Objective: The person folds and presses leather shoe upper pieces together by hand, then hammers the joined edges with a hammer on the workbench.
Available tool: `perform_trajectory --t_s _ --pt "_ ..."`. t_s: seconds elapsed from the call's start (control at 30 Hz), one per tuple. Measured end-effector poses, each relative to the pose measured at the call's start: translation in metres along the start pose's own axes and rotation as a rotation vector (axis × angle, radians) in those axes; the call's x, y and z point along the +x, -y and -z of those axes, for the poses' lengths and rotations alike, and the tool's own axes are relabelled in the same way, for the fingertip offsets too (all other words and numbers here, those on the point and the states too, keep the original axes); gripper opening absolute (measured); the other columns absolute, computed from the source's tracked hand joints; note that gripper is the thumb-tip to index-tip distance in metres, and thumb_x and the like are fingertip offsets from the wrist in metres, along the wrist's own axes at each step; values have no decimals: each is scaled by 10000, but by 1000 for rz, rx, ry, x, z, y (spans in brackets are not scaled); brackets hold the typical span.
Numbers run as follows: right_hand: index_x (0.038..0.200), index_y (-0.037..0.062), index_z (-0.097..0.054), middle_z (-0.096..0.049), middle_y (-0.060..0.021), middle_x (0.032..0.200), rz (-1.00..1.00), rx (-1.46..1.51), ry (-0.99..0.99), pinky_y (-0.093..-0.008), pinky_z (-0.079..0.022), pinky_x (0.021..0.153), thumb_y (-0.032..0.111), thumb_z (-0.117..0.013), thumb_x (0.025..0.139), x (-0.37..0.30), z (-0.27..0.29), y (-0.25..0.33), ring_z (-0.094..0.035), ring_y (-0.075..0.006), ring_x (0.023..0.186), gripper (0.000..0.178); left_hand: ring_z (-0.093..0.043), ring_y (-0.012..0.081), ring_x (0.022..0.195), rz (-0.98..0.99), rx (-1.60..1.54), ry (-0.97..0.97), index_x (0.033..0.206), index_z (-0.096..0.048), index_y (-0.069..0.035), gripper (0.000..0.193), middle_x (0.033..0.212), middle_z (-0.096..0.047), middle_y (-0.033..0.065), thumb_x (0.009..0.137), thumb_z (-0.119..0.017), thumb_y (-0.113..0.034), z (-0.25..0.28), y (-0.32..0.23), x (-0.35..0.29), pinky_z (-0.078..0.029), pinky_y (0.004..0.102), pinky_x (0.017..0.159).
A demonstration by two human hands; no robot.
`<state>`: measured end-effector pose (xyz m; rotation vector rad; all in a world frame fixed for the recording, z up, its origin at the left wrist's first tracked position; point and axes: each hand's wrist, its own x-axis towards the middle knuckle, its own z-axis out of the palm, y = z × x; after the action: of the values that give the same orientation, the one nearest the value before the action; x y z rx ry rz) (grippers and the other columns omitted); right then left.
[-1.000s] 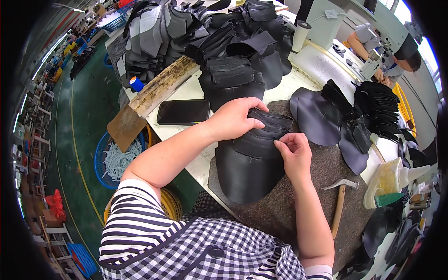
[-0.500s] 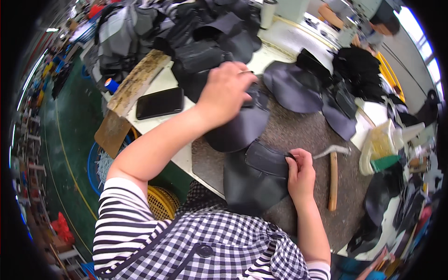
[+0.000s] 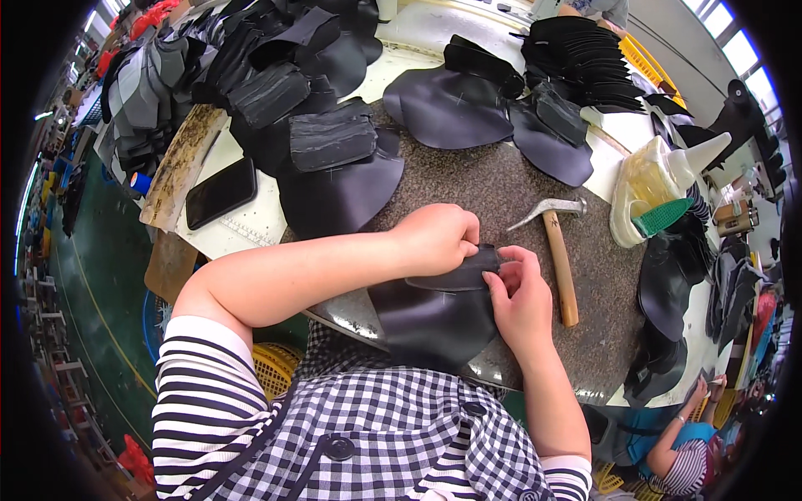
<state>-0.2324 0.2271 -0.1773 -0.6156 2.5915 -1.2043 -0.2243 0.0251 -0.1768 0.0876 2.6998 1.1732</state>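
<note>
Along our speckled brown benchtop's [image 3: 468, 179] near edge lies a rounded black leathery panel [image 3: 434, 327]; our left hand [image 3: 434, 240] pinches its curved black strip [image 3: 451, 279], our right hand [image 3: 524, 305] the strip's right end. Uneven pulling could skew it.

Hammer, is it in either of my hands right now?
No, the hammer lies on the speckled board, with left hand and right hand at the black piece.
</note>
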Motion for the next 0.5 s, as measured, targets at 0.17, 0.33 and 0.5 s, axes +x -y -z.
perform_trajectory --t_s 0.17,0.33,0.5 --pt "1081 87 -583 -636 -110 967 304 -332 -52 -391 -504 805 122 -746 802 16 9 -3 -613 -282 920 325 -653 297 866 -21 113 0 891 -684 -40 145 911 -655 123 804 -676 -156 7 -3 0 -523 407 773" --pt "1139 45 -558 -586 -149 1069 166 -682 -231 -437 -481 870 118 -705 807 40 48 -35 -575 -363 1007 371 -627 304 885 -140 129 -148 887 -676 -41 125 896 -637 108 822 -663 -148 -3 3 -2 -505 414 812" --pt "1193 23 -526 -563 -196 1046 180 -416 -109 -442 -516 761 82 -672 815 31 65 -25 -601 -384 916 409 -626 304 883 -61 41 -107 899 -677 -40 129 889 -639 108 817 -675 -139 -1 2 4 -504 419 813"
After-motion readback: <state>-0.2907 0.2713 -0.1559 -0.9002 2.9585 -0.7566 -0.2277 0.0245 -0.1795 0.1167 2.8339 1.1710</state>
